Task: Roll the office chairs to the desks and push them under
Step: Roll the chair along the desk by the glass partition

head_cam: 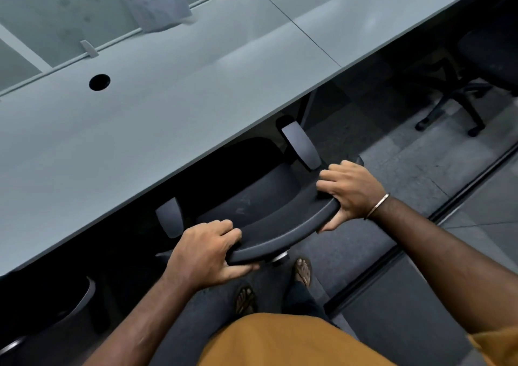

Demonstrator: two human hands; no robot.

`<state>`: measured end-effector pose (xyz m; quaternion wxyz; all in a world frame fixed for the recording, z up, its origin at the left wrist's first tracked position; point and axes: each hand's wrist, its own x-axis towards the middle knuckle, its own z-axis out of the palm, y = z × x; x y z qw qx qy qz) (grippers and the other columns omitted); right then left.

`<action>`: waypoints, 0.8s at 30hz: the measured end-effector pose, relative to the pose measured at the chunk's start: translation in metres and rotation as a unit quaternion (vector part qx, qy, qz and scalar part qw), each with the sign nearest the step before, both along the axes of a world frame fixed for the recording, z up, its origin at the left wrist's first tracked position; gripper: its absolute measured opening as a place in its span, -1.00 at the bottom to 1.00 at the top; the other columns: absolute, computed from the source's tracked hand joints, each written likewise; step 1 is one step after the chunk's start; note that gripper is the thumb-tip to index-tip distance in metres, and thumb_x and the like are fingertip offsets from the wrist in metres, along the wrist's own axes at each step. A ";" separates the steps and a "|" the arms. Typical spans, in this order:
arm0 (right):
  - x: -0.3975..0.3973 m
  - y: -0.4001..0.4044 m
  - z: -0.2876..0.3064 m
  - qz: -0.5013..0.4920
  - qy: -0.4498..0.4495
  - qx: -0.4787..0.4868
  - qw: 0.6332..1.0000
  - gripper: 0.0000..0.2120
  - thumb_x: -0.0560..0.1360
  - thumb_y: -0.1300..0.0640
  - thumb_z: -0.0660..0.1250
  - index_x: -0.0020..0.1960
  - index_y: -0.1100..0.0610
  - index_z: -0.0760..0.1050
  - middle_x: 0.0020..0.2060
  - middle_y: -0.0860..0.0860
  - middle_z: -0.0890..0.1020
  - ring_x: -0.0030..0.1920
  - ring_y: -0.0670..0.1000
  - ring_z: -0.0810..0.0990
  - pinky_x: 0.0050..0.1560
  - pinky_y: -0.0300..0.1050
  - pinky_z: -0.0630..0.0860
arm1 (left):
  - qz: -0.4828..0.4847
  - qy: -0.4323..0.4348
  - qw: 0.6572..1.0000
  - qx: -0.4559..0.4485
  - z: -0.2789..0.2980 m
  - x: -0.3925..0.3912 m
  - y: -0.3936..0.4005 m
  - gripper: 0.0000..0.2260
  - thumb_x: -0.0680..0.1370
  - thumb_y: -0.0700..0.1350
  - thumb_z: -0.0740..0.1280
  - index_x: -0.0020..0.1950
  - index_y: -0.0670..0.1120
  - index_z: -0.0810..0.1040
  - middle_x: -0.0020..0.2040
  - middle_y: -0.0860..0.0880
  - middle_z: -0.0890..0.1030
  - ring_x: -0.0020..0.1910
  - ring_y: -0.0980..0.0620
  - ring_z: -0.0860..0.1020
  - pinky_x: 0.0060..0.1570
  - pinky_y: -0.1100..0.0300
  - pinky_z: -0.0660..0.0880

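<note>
A dark office chair (260, 197) stands in front of me with its seat partly under the long grey desk (157, 113). Its two grey armrests (301, 145) stick out just below the desk edge. My left hand (207, 249) grips the left end of the curved backrest top (283, 231), fingers over it and thumb beneath. My right hand (351, 193) grips the right end of the same backrest in the same way. The chair's base and wheels are hidden under the seat.
A second dark chair (482, 65) stands under the desk at the far right, its wheeled base on the floor. Another chair (70, 306) sits at the lower left. A frosted divider (70, 4) runs along the desk's back. My sandalled feet (304, 270) stand behind the chair.
</note>
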<state>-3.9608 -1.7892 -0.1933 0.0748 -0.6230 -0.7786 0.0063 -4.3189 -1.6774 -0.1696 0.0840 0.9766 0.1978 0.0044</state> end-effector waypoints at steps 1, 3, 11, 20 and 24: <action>0.007 0.005 -0.001 0.009 0.001 0.002 1.000 -0.12 0.14 -0.77 0.21 -0.20 0.09 0.43 -0.28 -0.04 0.42 -0.28 0.04 0.38 -0.24 0.01 0.31 | 0.006 -0.013 1.000 0.003 -0.001 0.003 -0.003 -0.44 0.47 0.54 0.27 -0.20 0.02 0.48 -0.26 0.11 0.41 -0.33 0.07 0.44 -0.37 0.19 0.26; 0.025 0.015 -0.004 0.028 0.003 0.015 0.999 -0.11 0.14 -0.78 0.20 -0.19 0.09 0.43 -0.27 -0.04 0.43 -0.28 0.04 0.39 -0.23 0.01 0.33 | 0.019 -0.033 0.999 0.018 -0.002 0.013 -0.008 -0.44 0.48 0.51 0.29 -0.22 0.00 0.48 -0.27 0.08 0.41 -0.35 0.04 0.44 -0.38 0.17 0.29; 0.023 0.053 -0.017 0.048 0.028 0.053 0.997 -0.13 0.21 -0.76 0.14 -0.19 0.08 0.44 -0.28 -0.02 0.46 -0.27 0.08 0.43 -0.20 0.06 0.35 | 0.067 -0.041 0.994 0.071 -0.002 0.009 0.018 -0.44 0.45 0.48 0.37 -0.26 -0.03 0.51 -0.30 -0.01 0.45 -0.37 -0.08 0.51 -0.45 0.08 0.40; -0.070 0.096 -0.027 -0.051 0.141 0.115 0.982 -0.27 0.31 -0.65 0.28 -0.28 0.06 0.41 -0.35 -0.01 0.44 -0.29 0.09 0.45 -0.23 0.06 0.31 | 0.093 0.053 0.993 0.047 0.002 -0.047 0.138 -0.41 0.25 0.54 0.36 -0.22 0.01 0.56 -0.26 0.03 0.53 -0.28 -0.13 0.61 -0.40 0.12 0.43; -0.071 0.114 -0.032 -0.051 0.101 0.135 0.984 -0.28 0.32 -0.65 0.28 -0.27 0.05 0.40 -0.35 0.01 0.42 -0.31 0.12 0.44 -0.25 0.08 0.29 | 0.080 0.051 0.995 0.040 -0.003 -0.047 0.161 -0.42 0.24 0.54 0.40 -0.22 0.01 0.52 -0.27 0.05 0.50 -0.28 -0.12 0.59 -0.40 0.14 0.36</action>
